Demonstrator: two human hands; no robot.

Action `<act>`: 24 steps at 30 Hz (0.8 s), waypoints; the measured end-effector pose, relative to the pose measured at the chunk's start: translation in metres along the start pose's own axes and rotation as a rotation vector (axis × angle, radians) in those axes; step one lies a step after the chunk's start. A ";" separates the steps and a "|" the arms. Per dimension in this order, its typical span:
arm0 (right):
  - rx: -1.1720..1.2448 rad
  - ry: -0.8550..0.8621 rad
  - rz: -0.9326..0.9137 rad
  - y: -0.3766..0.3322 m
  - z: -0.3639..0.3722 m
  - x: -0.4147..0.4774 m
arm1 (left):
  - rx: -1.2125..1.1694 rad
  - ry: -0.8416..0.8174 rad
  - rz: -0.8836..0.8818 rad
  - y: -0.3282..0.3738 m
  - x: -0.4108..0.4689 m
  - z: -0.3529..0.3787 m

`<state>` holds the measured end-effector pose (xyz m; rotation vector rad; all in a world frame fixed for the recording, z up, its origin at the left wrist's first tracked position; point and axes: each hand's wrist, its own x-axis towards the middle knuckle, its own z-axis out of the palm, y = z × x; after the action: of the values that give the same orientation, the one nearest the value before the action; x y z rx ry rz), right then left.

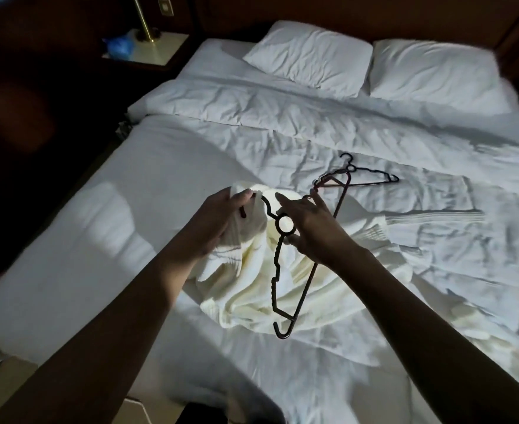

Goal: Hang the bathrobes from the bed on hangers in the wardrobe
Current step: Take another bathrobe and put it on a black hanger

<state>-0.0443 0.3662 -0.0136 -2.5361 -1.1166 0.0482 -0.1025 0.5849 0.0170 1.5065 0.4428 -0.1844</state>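
Okay, upper left: small tabletop (157, 53) in the dark beside the bed, with a brass lamp stem (143, 19) standing on it. A blue crumpled thing (118, 45) sits at its left edge, too blurred to name.

Bed (68, 255) fills most of the frame: white sheet, wrinkled duvet (252, 108) across the upper part.

Left hand (218, 218) at centre frame, fingers curled round a bunched part of the cream robe (252, 289), holding it up off the bed. The rest of the robe trails down in folds onto the sheet at lower centre.

Dark hanger (275, 270) is up in front of the robe, tilted. Its hook end is at the left fingers and its round ring just right of them. One shoulder end hangs low at bottom centre, and the long bar runs up and to the right. Cannot tell whether the left hand pinches the hook too.

Right hand (313, 231) is just right of the ring, fingers spread and nearly straight, touching the hanger but not wrapped round it.

Two pillows at the top: one (310, 56) at centre, one (435, 68) to the right.

Second hanger (374, 172), black, lies flat on the duvet right of centre, by the held hanger's upper end.

Ribbed white cloth (429, 221) is spread flat on the right side of the bed.
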 end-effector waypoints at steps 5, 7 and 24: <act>0.087 0.011 -0.026 -0.021 -0.023 -0.005 | 0.171 0.106 0.167 0.010 -0.013 0.009; 0.244 0.043 0.021 -0.026 -0.041 -0.010 | 0.151 0.102 0.194 0.015 -0.020 0.008; 0.522 0.342 0.155 -0.080 -0.126 0.000 | 0.090 -0.293 0.110 0.062 -0.056 0.006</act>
<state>-0.0791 0.3758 0.1312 -2.0565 -0.6666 -0.0472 -0.1283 0.5744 0.0963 1.5575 0.1185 -0.3369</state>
